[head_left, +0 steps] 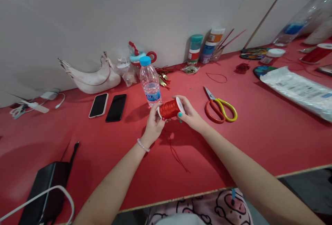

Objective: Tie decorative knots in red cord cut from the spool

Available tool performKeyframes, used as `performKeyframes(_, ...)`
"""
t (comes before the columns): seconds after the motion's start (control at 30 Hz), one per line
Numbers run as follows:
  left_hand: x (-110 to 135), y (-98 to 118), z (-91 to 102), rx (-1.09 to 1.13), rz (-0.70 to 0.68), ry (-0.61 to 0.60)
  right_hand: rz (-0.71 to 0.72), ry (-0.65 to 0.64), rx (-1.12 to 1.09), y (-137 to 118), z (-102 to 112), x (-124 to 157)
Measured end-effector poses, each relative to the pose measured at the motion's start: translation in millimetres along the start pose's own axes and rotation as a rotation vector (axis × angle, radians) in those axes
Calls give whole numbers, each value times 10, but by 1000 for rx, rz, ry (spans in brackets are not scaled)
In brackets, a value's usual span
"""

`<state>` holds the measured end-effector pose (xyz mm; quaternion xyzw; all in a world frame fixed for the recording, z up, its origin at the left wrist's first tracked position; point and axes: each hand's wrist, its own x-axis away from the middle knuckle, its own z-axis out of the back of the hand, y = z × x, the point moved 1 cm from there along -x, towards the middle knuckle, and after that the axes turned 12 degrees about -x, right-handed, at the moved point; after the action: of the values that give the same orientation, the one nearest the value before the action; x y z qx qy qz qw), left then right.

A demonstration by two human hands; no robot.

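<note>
A spool of red cord (169, 109) with white end flanges is held sideways above the table, between both of my hands. My left hand (154, 123) grips its left end, the thumb at the lower rim. On the right flange, my right hand (188, 113) closes its fingers, with teal nail polish showing. Loose red cord (177, 156) trails on the red tabletop below the spool. Just behind stands a clear water bottle (150, 85) with a blue cap. Scissors (218, 107) with one red and one yellow handle lie to the right, blades partly apart.
Two phones (116, 108) and a pale handbag (94, 78) sit left of the bottle. A black power brick (43, 190) is at the front left. Several jars (194, 50) line the wall. A white plastic package (301, 88) lies at right, near another red spool (316, 53).
</note>
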<state>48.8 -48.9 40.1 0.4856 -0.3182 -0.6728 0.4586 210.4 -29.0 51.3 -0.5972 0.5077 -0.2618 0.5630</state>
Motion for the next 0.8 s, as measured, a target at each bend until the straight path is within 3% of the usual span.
performKeyframes(0.13,15,-14,36,-79,-78,73,-138,-26,-64,-27,98,-23)
performKeyframes(0.23,33,-41,46,-178,-160,52,-229,59,-79,-44,183,-60)
performKeyframes(0.4,36,-57,40,-254,-198,57,-104,232,-291,-123,272,-91)
performKeyframes(0.57,1,-57,52,-166,12,182,67,399,-427,-178,422,-98)
performKeyframes(0.8,-63,-257,99,229,345,346,233,594,-501,-22,938,-120)
